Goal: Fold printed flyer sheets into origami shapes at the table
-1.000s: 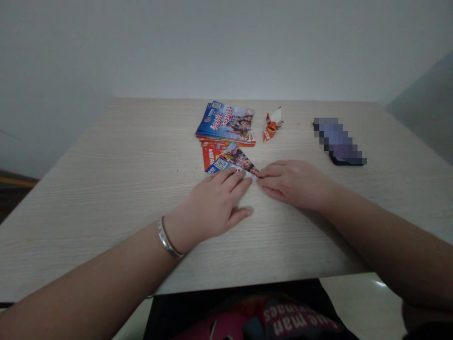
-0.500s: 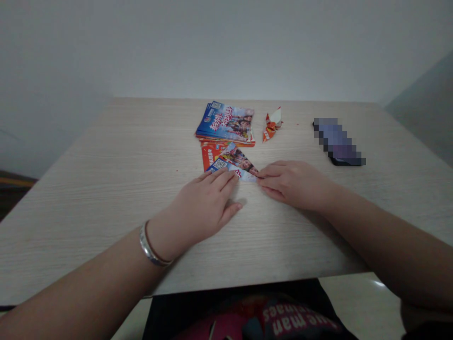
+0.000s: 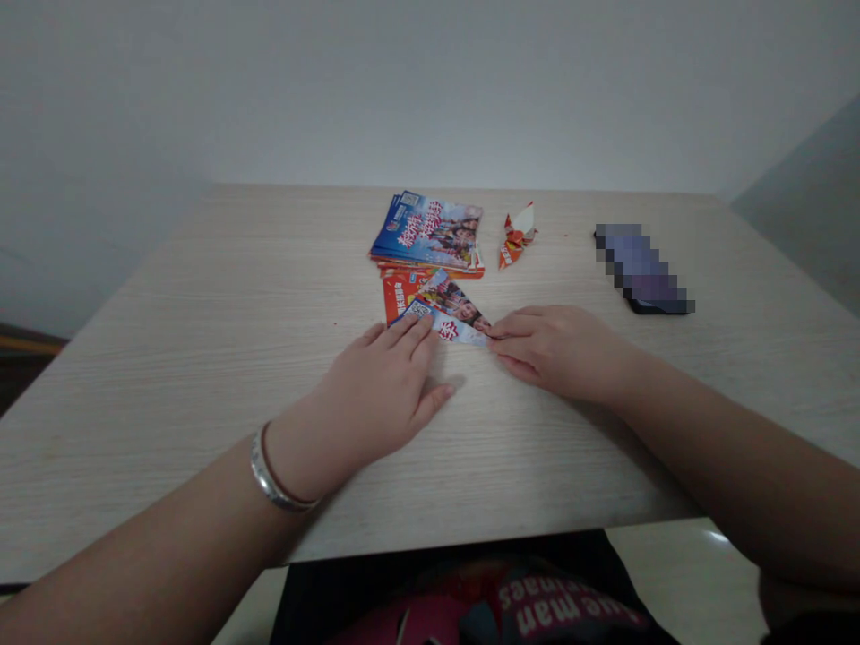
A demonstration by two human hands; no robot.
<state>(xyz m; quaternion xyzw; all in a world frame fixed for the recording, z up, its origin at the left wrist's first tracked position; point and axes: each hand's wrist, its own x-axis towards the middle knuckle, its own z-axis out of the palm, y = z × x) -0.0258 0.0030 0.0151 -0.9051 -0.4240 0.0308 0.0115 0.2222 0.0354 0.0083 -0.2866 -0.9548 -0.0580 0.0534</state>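
Note:
A partly folded paper flyer [image 3: 457, 313], printed blue with photos and red lettering, lies on the table between my hands. My left hand [image 3: 382, 385] is spread flat, its fingertips resting on the flyer's left part beside a QR code. My right hand [image 3: 557, 349] pinches the flyer's right-hand corner between thumb and fingers. An orange-red printed sheet [image 3: 396, 296] shows behind the folded flyer at its left. Just beyond is a stack of flyers [image 3: 430, 233] with a blue one on top.
A folded orange-and-white paper figure [image 3: 517, 237] stands to the right of the stack. Farther right lies a phone [image 3: 645, 273] with a blurred screen. The pale wooden table [image 3: 202, 358] meets a wall [image 3: 430, 90] at the back.
My left hand has slid slightly left and back along the flyer, uncovering more of its red lettering. My right hand stays at the corner.

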